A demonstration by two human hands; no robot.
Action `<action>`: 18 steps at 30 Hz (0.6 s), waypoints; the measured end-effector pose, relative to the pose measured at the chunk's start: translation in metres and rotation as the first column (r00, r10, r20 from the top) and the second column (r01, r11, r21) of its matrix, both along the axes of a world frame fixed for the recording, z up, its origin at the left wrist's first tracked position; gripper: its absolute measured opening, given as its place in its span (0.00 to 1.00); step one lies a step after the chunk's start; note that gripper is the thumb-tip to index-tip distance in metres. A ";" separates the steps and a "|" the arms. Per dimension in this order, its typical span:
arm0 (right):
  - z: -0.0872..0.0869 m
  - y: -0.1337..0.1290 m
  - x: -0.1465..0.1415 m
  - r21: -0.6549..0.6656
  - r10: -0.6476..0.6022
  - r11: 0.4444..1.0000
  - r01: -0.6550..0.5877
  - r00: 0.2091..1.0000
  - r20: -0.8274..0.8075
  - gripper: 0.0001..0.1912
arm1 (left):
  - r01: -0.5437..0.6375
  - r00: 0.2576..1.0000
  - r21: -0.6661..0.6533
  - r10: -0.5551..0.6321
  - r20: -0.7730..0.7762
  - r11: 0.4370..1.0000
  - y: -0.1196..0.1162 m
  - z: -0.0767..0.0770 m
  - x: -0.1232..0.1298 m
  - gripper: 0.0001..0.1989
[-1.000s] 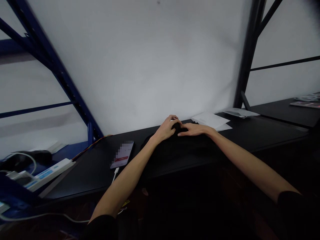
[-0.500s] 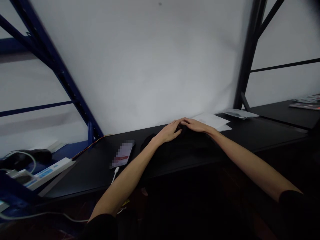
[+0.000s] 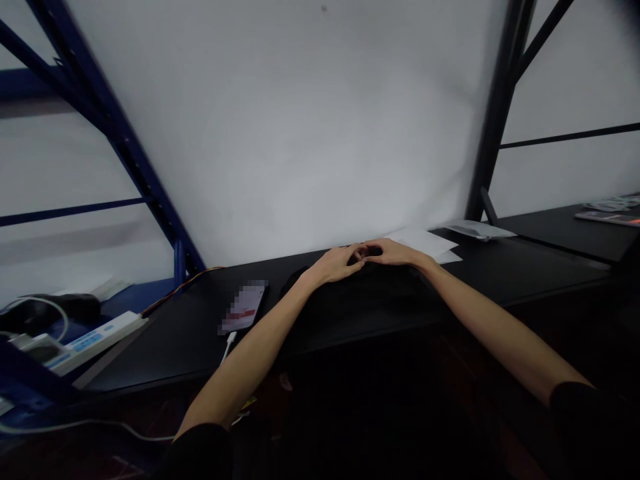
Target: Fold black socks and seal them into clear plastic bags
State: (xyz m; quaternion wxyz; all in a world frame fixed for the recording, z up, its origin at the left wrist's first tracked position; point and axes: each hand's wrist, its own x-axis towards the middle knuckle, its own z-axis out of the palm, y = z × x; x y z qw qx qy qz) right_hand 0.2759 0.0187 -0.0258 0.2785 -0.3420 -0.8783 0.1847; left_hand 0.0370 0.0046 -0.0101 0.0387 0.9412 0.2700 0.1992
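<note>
The left hand (image 3: 336, 264) and right hand (image 3: 394, 253) meet near the far edge of the black tabletop (image 3: 530, 265), their fingers curled narrowly and overlapping; they rest on a dark, soft-looking bundle (image 3: 350, 308), though black on black in dim light makes it hard to be sure, and I cannot tell whether either hand grips it; a smartphone (image 3: 243, 307) lies left of centre beside the left forearm, its white charging cable (image 3: 229, 347) plugged in, so it seems placed to charge; white papers (image 3: 423, 243) sit just beyond the right hand, set out of the hands' way; a white power strip (image 3: 95, 343) lies at lower left.
</note>
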 end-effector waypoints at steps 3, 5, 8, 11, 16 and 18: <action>-0.003 0.006 0.001 -0.010 0.051 0.999 -0.051 0.998 0.046 0.21 | -0.035 0.999 0.017 0.035 0.007 0.999 -0.002 0.006 0.000 0.18; -0.004 0.009 0.001 -0.017 0.065 0.998 -0.065 0.996 0.059 0.20 | -0.137 0.990 0.053 0.136 0.029 0.989 -0.002 0.008 -0.002 0.19; -0.004 0.009 0.002 -0.037 0.078 0.996 -0.076 0.995 0.065 0.20 | -0.365 0.931 0.102 0.360 0.067 0.925 0.007 0.003 -0.011 0.25; -0.002 0.006 0.002 -0.027 0.058 0.998 -0.056 0.996 0.066 0.21 | -0.474 0.880 0.070 0.472 0.049 0.878 0.022 -0.006 -0.025 0.33; 0.002 0.000 0.003 -0.029 0.032 0.999 -0.030 0.996 0.083 0.20 | -0.438 0.899 -0.141 0.428 -0.093 0.888 0.040 -0.009 -0.037 0.35; 0.002 0.000 0.004 -0.041 0.042 0.998 -0.039 0.995 0.087 0.20 | -0.495 0.869 -0.296 0.460 -0.182 0.817 0.038 -0.004 -0.035 0.39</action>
